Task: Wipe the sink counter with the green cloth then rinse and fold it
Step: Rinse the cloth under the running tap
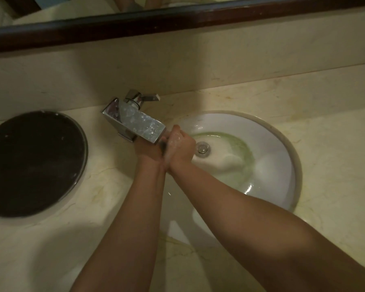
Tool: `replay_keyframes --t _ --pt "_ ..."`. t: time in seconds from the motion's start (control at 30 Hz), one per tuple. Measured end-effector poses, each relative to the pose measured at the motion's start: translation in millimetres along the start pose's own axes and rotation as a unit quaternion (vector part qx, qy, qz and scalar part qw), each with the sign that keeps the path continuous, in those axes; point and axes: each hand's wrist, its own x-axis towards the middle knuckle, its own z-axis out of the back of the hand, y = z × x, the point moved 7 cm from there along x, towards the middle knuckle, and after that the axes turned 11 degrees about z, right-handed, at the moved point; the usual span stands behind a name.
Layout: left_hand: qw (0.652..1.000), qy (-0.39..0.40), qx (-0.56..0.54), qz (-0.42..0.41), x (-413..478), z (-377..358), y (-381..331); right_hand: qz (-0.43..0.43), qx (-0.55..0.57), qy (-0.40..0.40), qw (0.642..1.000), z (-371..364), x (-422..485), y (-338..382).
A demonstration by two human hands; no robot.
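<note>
Two hands pressed together under faucet (135,121), sink (278,144) w/ greenish water

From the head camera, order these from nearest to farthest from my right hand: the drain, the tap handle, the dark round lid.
Measured from the right hand:
1. Drain, just to its right in the basin.
2. Tap handle, behind it to the left on the counter.
3. Dark round lid, far left on the counter.

Two bare forearms show, with no sleeves, watch, bracelet or rings visible on them. The left hand (150,149) is partly hidden behind the other. The right hand (180,147) carries wet, whitish suds across its back and knuckles. Fingernails are too blurred to tell.
</note>
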Motion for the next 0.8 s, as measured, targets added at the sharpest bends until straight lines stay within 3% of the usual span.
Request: replay_keyframes --t 0.07,0.2,0.33,0.4,0.47,0.57,0.67,0.8 --pt "0.998 0.023 -0.043 0.026 2.6 -3.7 1.7 0.006 0.013 -0.027 1.000 3.2 -0.5 4.1" --pt "0.997 0.046 -0.050 0.040 1.5 -6.3 1.8 0.017 -0.035 -0.015 0.999 4.2 1.0 2.0" --pt "0.993 0.042 -0.078 0.073 1.5 -4.6 4.4 -0.001 -0.013 -0.002 1.000 6.0 6.0 0.4" --pt "0.989 0.089 -0.077 0.089 1.4 -9.7 8.7 -0.070 0.028 0.015 0.997 3.6 4.7 -8.4" --pt "0.980 0.145 -0.103 0.088 1.0 -13.5 9.7 -0.189 0.138 0.037 0.971 -4.2 -0.9 -22.8" --pt "0.990 0.135 -0.026 0.042 8.3 -5.8 8.3 -0.266 0.188 0.071 0.943 -11.5 -9.8 -33.9" --pt "0.991 0.125 0.020 0.045 12.3 -2.0 15.4 -0.238 0.143 0.103 0.955 -16.4 -7.4 -33.2" --pt "0.985 0.126 -0.076 0.094 12.2 -4.5 18.9 -0.158 0.104 0.111 0.976 -21.6 1.2 -32.8"
